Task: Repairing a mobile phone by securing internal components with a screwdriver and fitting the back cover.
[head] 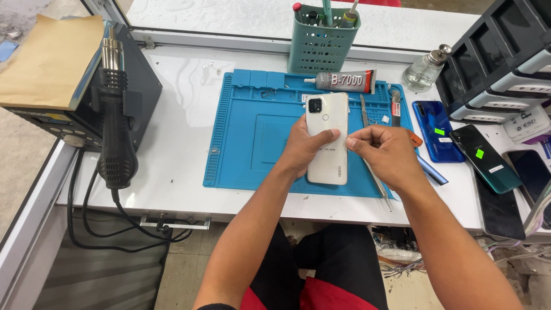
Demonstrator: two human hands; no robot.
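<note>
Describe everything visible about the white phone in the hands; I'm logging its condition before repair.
The white glossy smartphone is held back side up, lengthwise away from the person, over the blue silicone work mat. A dark square camera block sits in its upper left corner. The back looks smooth and intact. The left hand grips its left edge, thumb across the back; the right hand pinches at its right edge.

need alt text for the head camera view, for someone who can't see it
A person's left hand holds a white phone, back up, over a blue work mat, while the right hand pinches at its right edge. A hot air gun hangs left; other phones lie right.
</note>
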